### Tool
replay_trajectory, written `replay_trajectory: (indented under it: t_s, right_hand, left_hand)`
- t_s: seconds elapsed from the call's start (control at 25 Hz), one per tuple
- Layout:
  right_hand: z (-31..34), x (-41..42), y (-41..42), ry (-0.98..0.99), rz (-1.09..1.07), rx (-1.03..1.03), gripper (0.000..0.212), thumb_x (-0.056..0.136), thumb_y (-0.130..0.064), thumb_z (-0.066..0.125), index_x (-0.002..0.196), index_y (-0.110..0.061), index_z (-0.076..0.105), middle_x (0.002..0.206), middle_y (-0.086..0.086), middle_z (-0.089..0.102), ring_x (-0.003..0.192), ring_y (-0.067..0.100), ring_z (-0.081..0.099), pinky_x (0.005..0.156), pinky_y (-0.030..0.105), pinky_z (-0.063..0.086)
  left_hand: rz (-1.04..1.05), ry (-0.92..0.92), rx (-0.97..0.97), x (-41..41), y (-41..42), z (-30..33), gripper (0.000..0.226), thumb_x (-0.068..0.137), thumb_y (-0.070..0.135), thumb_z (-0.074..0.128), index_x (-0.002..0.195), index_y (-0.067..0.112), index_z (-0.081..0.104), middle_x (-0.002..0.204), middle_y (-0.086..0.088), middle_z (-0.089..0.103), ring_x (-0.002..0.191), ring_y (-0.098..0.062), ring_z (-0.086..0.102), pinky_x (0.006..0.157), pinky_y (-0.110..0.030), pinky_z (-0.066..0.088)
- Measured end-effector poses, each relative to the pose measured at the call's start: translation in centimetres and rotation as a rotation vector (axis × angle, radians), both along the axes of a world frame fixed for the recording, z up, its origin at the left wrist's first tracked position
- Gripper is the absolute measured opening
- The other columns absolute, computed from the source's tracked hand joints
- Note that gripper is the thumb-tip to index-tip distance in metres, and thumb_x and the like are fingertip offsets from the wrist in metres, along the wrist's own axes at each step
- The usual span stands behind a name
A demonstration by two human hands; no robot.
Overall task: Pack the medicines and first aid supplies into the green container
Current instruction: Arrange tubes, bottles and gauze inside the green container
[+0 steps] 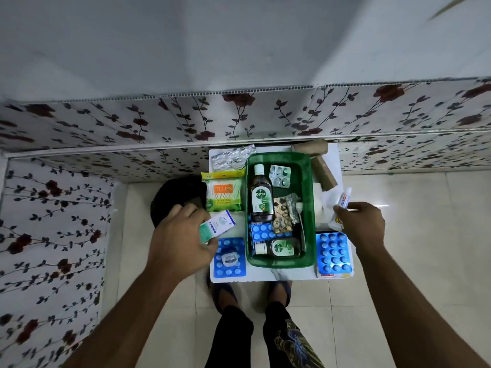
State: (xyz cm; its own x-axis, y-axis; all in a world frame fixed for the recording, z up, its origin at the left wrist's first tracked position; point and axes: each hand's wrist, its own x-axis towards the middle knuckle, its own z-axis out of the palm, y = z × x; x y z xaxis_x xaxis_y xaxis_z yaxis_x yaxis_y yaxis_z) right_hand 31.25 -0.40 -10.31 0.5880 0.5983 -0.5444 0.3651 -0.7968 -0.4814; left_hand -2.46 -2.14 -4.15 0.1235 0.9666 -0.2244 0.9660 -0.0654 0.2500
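The green container (308,181) sits mid-table holding a large Dettol bottle (261,196), a small Dettol bottle (279,247), a silver blister strip (279,176), a blue tablet strip (261,231) and small packets. My left hand (180,235) grips a small green-and-white medicine box (217,227) left of the container. To the container's right, my right hand (362,224) holds a white tube (344,201). Outside lie a cotton bud pack (224,193), a blue tablet strip with a tape roll (229,257), another blue strip (333,252) and a foil strip (231,156).
The small white table (265,274) stands against a floral-papered wall. Brown bandage rolls (322,173) and white cotton (320,205) lie at its back right. A dark round object (170,197) sits on the floor to the left. My feet (252,290) are at the table's front edge.
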Motion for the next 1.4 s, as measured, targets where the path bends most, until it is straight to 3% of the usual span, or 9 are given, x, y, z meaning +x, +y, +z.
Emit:
replay_trajectory:
  t_s: [0.2, 0.4, 0.48, 0.6, 0.72, 0.88, 1.08, 1.24, 1.4]
  right_hand:
    - [3.1, -0.8, -0.4, 0.143, -0.133, 0.138, 0.022, 0.078, -0.033, 0.074, 0.097, -0.023, 0.068, 0.079, -0.004, 0.074, 0.078, 0.021, 0.071, 0.082, 0.049, 0.058]
    - [4.3, -0.9, 0.9, 0.200, -0.058, 0.188, 0.025, 0.081, -0.026, 0.075, 0.103, -0.015, 0.069, 0.077, -0.001, 0.074, 0.072, 0.017, 0.071, 0.077, 0.045, 0.059]
    - [4.0, -0.5, 1.2, 0.207, -0.042, 0.177, 0.029, 0.081, -0.026, 0.076, 0.106, -0.015, 0.069, 0.080, 0.000, 0.074, 0.074, 0.018, 0.071, 0.077, 0.046, 0.059]
    - [3.9, -0.2, 1.3, 0.217, -0.037, 0.163, 0.030, 0.082, -0.027, 0.076, 0.108, -0.015, 0.069, 0.084, -0.001, 0.074, 0.074, 0.017, 0.071, 0.076, 0.044, 0.060]
    - [4.4, -0.7, 1.5, 0.218, -0.029, 0.177, 0.026, 0.083, -0.026, 0.075, 0.106, -0.016, 0.069, 0.084, -0.001, 0.073, 0.069, 0.011, 0.069, 0.073, 0.039, 0.059]
    - [5.3, -2.0, 2.1, 0.212, 0.003, 0.202, 0.019, 0.084, -0.024, 0.075, 0.102, -0.020, 0.068, 0.080, -0.006, 0.071, 0.066, 0.007, 0.066, 0.072, 0.038, 0.058]
    - [5.9, -2.8, 2.5, 0.234, 0.026, 0.221, 0.015, 0.084, -0.022, 0.075, 0.095, -0.025, 0.066, 0.079, -0.006, 0.071, 0.060, 0.004, 0.068, 0.075, 0.044, 0.060]
    - [5.9, -3.1, 2.6, 0.246, 0.029, 0.209, 0.016, 0.084, -0.023, 0.075, 0.096, -0.025, 0.065, 0.083, -0.003, 0.072, 0.071, 0.012, 0.070, 0.077, 0.047, 0.060]
    - [6.0, -3.1, 2.1, 0.256, 0.020, 0.201, 0.017, 0.084, -0.025, 0.075, 0.097, -0.025, 0.065, 0.084, -0.002, 0.072, 0.076, 0.016, 0.071, 0.079, 0.048, 0.060]
  left_hand:
    - [0.245, -0.287, -0.083, 8.3, 4.3, 4.5, 0.035, 0.072, 0.047, 0.076, 0.090, 0.019, 0.064, 0.080, 0.009, 0.062, 0.069, -0.012, 0.060, 0.054, -0.027, 0.046]
    - [0.356, -0.302, -0.257, 15.9, 8.8, 0.3, 0.041, 0.078, 0.050, 0.074, 0.071, 0.015, 0.053, 0.059, 0.008, 0.051, 0.052, -0.010, 0.049, 0.041, -0.025, 0.029]
    - [0.352, -0.353, -0.353, 16.9, 8.9, -2.1, 0.037, 0.085, 0.046, 0.067, 0.075, 0.011, 0.061, 0.059, 0.003, 0.055, 0.046, -0.009, 0.048, 0.041, -0.023, 0.028]
    - [0.294, -0.370, -0.377, 16.8, 8.6, -4.3, 0.039, 0.091, 0.030, 0.063, 0.124, 0.008, 0.063, 0.104, -0.012, 0.073, 0.058, -0.008, 0.054, 0.055, -0.020, 0.040]
    - [0.352, -0.444, -0.362, 16.6, 8.4, -5.1, 0.049, 0.089, 0.025, 0.068, 0.134, 0.010, 0.055, 0.126, -0.014, 0.066, 0.062, 0.002, 0.049, 0.058, -0.013, 0.039]
    - [0.412, -0.497, -0.357, 16.7, 8.4, -4.8, 0.043, 0.087, 0.021, 0.071, 0.125, 0.005, 0.062, 0.120, -0.013, 0.069, 0.081, -0.010, 0.059, 0.066, -0.018, 0.040]
    - [0.502, -0.572, -0.336, 16.0, 8.8, -4.5, 0.020, 0.086, 0.017, 0.072, 0.099, 0.003, 0.074, 0.101, -0.011, 0.076, 0.073, -0.017, 0.065, 0.071, -0.026, 0.052]
    - [0.438, -0.524, -0.387, 16.0, 9.1, -4.7, 0.018, 0.089, 0.026, 0.067, 0.087, 0.009, 0.074, 0.085, -0.002, 0.074, 0.059, -0.013, 0.065, 0.054, -0.024, 0.050]
    - [0.409, -0.506, -0.445, 16.6, 9.2, -4.6, 0.021, 0.082, 0.036, 0.074, 0.087, 0.015, 0.072, 0.086, -0.001, 0.074, 0.073, -0.017, 0.071, 0.064, -0.028, 0.057]
